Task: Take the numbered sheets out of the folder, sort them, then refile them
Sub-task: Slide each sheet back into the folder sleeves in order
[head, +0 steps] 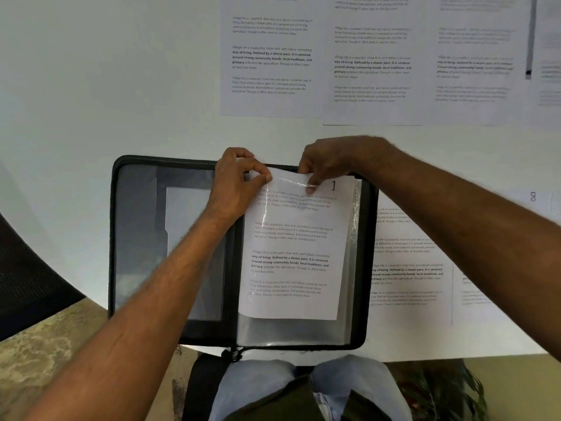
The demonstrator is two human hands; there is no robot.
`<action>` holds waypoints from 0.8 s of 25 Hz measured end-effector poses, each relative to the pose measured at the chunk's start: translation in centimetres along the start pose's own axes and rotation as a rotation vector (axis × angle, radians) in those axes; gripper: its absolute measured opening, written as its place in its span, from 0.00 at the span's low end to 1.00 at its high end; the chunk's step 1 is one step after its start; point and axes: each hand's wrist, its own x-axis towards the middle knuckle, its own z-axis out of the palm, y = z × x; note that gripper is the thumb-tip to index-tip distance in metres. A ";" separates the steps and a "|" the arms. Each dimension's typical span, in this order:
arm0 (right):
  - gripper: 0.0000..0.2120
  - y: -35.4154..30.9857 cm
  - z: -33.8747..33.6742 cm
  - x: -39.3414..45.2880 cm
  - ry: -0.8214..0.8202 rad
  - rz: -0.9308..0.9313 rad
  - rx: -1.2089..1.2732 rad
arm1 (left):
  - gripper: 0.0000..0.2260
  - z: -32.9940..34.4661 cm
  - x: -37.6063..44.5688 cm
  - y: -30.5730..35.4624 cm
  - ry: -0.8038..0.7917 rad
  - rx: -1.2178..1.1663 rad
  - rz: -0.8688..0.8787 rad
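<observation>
folder (142, 238) lies open on the table (91, 117). left hand (235, 183) pinches the clear sleeve's (349, 329) top edge, right hand (326, 165) pinches sheet 1 (291, 268) (partway in that sleeve). more sheets (409, 268) sit off right, one marked 8.

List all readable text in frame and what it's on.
"1": top right corner of the sheet in the folder.
"8": corner of the sheet right of the folder.
"Village life is a peaceful, close-knit..." and bold "way of living. Defined by a slower pace. It is centered around strong community bonds": repeated on every sheet.
Far-right sheets: blurred.
</observation>
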 end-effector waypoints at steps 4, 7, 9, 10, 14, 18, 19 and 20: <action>0.11 -0.9 0.9 0.8 -0.033 0.021 -0.106 | 0.02 -0.1 0.0 -0.7 0.011 0.020 0.097; 0.10 -1.6 1.6 1.0 -0.051 0.030 -0.207 | 0.03 0.1 0.1 -1.0 0.007 0.034 0.122; 0.11 -2.1 1.9 1.0 -0.074 0.034 -0.262 | 0.04 0.3 0.2 -1.0 0.005 0.062 0.115; 0.11 -2.4 2.0 0.9 -0.087 0.040 -0.276 | 0.04 0.4 0.2 -1.1 0.003 0.067 0.112; 0.18 -3.1 2.2 0.2 -0.106 0.074 -0.288 | 0.03 0.6 0.6 -1.7 -0.003 0.062 0.112; 0.16 -3.4 2.6 0.0 -0.163 0.139 -0.321 | 0.04 0.7 0.6 -1.6 0.006 0.067 0.100; 0.17 -3.5 2.8 0.0 -0.175 0.156 -0.332 | 0.03 0.7 0.6 -1.6 0.007 0.068 0.099; 0.17 -3.6 2.8 -0.1 -0.184 0.176 -0.337 | 0.03 0.7 0.6 -1.6 0.006 0.069 0.099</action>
